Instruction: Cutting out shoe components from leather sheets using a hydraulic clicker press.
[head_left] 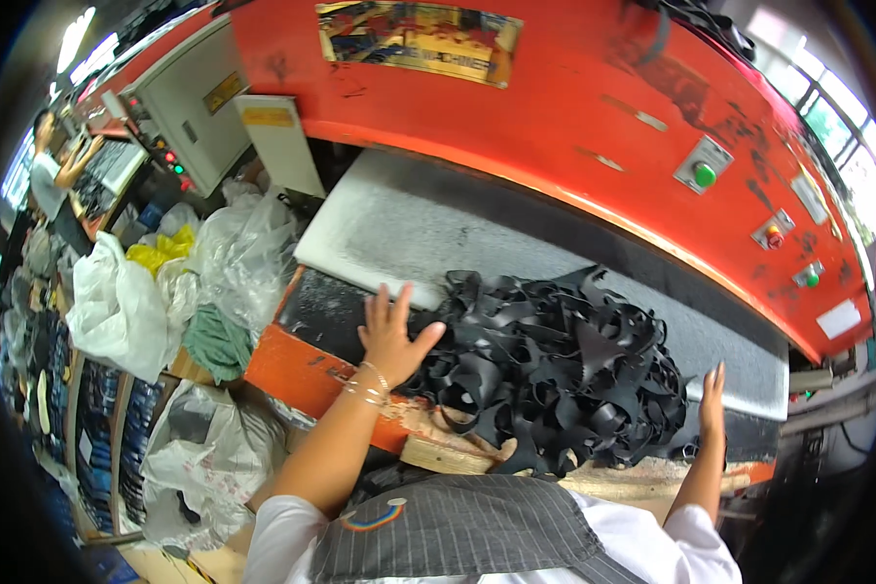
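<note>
A large tangled heap of black cut-out sheet scraps [594, 360] lies in front of me, partly on a pale grey cutting board [389, 214] and partly on the dark ledge before it. My left hand [395, 336] is spread with its palm down at the left side of the heap, fingertips by the board's near edge. Nothing shows in its grasp. At the heap's right side, my right hand [711, 404] points its stretched fingers away from me, beside the board's near edge. It appears to hold nothing, though its palm side is mostly hidden.
Beyond the board rises a red machine [555, 127] with a green button [704, 174]. White plastic bags [117, 302] crowd the left, near shelves of dark blue pieces [92, 438]. Another person [54, 185] stands at far left. Wooden strips [457, 459] edge the ledge nearest me.
</note>
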Demonstrator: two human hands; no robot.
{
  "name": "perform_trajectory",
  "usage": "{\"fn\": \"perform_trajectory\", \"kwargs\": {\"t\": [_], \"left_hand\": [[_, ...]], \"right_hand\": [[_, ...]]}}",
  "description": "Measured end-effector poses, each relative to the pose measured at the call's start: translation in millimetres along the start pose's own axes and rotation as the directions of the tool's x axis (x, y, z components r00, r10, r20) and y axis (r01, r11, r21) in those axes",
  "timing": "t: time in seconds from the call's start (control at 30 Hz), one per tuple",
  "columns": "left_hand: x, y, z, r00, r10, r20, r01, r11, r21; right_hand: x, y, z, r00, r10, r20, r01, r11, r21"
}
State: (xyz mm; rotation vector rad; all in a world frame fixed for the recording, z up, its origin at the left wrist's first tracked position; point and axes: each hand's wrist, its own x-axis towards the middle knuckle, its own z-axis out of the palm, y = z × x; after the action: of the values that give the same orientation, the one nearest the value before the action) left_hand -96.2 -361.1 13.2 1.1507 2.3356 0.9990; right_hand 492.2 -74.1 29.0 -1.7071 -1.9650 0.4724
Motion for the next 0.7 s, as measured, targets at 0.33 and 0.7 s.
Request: {"fn": "perform_trajectory", "kwargs": {"t": [0.33,0.7], "left_hand": [[16,-2,1,0.921,0.163,0.355,-0.111,0.98,-0.164],[31,-15,-27,0.955,0.161,0.25,-0.11,0.972,-0.207]], "right_hand": [[-100,-234,181,0.885,-0.173,0.433,-0.042,0.895,0.444],[-29,-376,102,0.409,-0.249,0.878,0.446,0.894,0.045]]}}
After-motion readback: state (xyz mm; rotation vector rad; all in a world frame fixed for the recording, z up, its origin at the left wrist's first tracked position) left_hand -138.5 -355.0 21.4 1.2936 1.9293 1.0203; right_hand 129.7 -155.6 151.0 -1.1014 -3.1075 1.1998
